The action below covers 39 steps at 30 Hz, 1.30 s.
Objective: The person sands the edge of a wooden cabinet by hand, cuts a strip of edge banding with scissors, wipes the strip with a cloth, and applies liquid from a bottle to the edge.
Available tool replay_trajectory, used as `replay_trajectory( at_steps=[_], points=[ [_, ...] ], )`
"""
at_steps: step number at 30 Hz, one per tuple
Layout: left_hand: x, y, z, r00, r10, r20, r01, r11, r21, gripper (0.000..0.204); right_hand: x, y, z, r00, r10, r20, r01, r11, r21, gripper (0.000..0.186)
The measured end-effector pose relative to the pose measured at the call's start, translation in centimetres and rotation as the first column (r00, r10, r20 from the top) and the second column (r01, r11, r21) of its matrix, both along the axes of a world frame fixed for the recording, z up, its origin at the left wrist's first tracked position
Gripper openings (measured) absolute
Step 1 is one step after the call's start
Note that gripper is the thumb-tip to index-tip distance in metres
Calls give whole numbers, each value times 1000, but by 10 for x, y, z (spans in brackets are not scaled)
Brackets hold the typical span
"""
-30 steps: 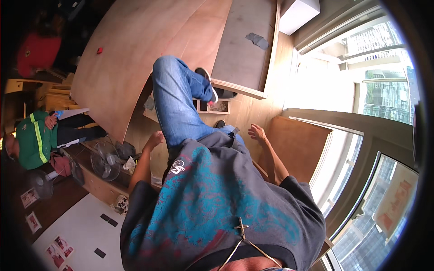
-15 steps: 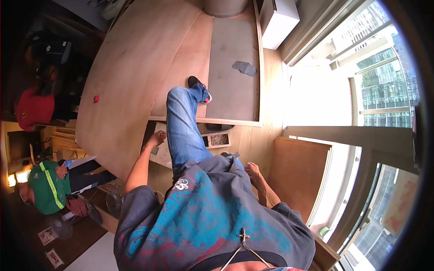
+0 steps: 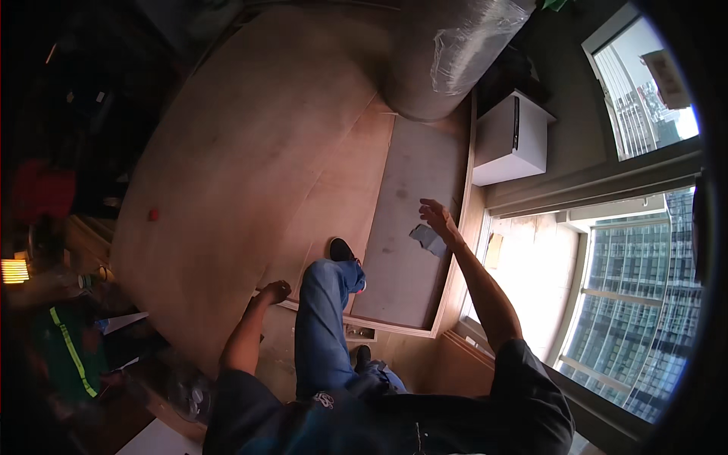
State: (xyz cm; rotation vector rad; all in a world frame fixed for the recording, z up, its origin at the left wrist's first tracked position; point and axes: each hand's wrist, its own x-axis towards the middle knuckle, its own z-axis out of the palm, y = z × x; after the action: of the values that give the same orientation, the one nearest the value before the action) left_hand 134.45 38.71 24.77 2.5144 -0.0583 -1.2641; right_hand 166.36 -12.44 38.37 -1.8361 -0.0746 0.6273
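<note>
On the rectangular grey panel point(image 3: 409, 171), an irregular grey sheet scrap point(image 3: 428, 240) is judged light, best gripped by its edge. Right hand point(image 3: 438, 215): opened, seemingly empty. Left hand point(image 3: 274, 291): partly curled, hold undeterminable.

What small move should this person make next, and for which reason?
Probably lift the rear shoe up onto the wooden platform: the front shoe rests on it, the rear one is lower, below its edge, and the right hand is stretched forward, apparently empty.
</note>
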Motion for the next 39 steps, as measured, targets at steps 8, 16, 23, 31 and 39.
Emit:
replay_trajectory(
  at_steps=[8,16,23,31,39],
  points=[
    [111,-20,198,417,907,-62,-788,327,-522,32,117,181,162,996,90,6,-88,953,291,47],
    [103,-46,254,459,793,-401,-884,363,-294,34,70,84,130,943,225,-246,-141,937,318,43],
    [227,-35,282,664,655,-360,-745,622,-242,39,179,74,237,934,20,-356,43,985,169,52],
    [520,-23,381,308,908,-285,-802,86,-591,30,427,162,180,922,373,-108,-342,911,231,36],
    [634,12,398,107,951,-291,-845,-67,-530,38,658,297,263,939,310,-147,-269,932,243,29]
  ],
)
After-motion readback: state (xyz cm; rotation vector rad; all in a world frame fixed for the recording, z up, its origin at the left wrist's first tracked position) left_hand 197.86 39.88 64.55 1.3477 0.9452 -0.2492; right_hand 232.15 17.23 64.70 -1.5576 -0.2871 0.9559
